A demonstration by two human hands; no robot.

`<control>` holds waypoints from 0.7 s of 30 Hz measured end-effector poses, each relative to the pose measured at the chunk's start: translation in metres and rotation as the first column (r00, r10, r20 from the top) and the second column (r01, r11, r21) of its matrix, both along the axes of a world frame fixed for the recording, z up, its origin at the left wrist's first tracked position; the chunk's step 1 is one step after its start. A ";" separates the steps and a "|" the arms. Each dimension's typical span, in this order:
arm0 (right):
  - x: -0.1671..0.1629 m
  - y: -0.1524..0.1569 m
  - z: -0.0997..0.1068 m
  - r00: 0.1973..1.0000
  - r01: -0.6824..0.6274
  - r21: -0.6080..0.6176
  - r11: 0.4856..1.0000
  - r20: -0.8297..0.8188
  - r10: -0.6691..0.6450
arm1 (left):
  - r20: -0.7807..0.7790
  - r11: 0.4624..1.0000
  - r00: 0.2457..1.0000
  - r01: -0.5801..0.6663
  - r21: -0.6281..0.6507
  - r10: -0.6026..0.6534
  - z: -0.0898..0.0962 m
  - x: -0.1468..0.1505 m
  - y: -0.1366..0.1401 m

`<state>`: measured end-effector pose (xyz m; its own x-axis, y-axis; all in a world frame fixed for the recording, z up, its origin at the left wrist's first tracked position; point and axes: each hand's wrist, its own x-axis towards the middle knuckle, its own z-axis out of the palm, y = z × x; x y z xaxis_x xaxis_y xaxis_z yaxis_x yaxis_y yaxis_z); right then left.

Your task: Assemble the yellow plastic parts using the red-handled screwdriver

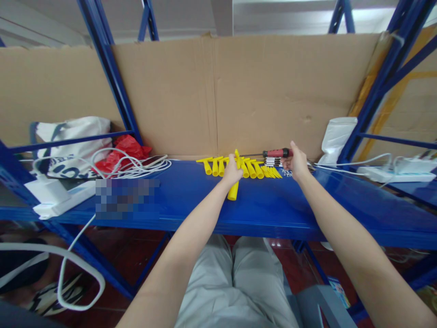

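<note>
My left hand (232, 172) is closed around a yellow T-shaped plastic handle (232, 192), its tubular end pointing towards me. In my right hand (297, 163) is a screwdriver (275, 153) with a red and black grip, held by the end of the grip. Its shaft runs left towards the top of the held handle; whether the tip touches is too small to tell. More yellow handles (251, 169) lie in a row on both sides of my left hand. Beside them are small yellow pointed pieces (271, 172), black-and-white parts (272, 161) and tiny silvery pieces (287, 173).
A blue shelf (191, 200) carries everything, backed by a cardboard sheet (273, 91). On the left are a white bag (75, 141), a red plastic bag (128, 150), coiled white cable (136, 168) and a power strip (68, 200). Another power strip (396, 173) and a white pouch (336, 141) are right.
</note>
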<state>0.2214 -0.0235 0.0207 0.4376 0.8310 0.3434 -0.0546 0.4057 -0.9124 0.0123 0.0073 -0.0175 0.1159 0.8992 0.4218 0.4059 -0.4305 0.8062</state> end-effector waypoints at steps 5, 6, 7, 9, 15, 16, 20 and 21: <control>-0.001 -0.002 -0.001 0.999 0.026 0.036 0.999 0.036 -0.027 | -0.001 1.000 1.000 -0.013 -0.013 0.013 0.002 0.000 -0.001; -0.001 -0.002 0.000 1.000 0.013 0.025 1.000 0.024 -0.014 | -0.003 1.000 1.000 -0.015 -0.010 0.015 0.002 0.000 -0.002; -0.001 -0.002 0.001 1.000 0.001 0.009 1.000 0.009 -0.001 | -0.006 1.000 1.000 -0.018 -0.006 0.018 0.002 0.000 -0.003; -0.002 -0.002 0.002 0.999 -0.023 -0.016 1.000 -0.031 0.023 | -0.015 1.000 1.000 -0.024 0.004 0.025 0.003 0.000 -0.004; 0.001 -0.001 -0.001 1.000 -0.029 -0.023 0.999 -0.011 0.029 | -0.028 0.999 0.999 -0.031 -0.012 0.031 0.004 0.000 -0.005; 0.002 -0.001 -0.001 1.000 -0.031 -0.023 0.999 -0.004 0.031 | -0.023 1.000 0.999 -0.025 -0.014 0.025 0.004 0.000 -0.005; 0.002 -0.002 0.000 0.998 -0.060 -0.039 0.997 -0.033 0.059 | 0.005 1.000 1.000 -0.012 0.003 0.012 0.001 -0.001 -0.003; 0.001 -0.002 0.000 0.997 -0.066 -0.044 0.997 -0.045 0.064 | 0.010 1.000 1.000 -0.011 0.008 0.011 0.001 -0.001 -0.002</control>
<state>0.2227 -0.0255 0.0211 0.3956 0.8725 0.2867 -0.1195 0.3584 -0.9259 0.0117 0.0051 -0.0165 0.1018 0.8970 0.4301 0.4023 -0.4326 0.8068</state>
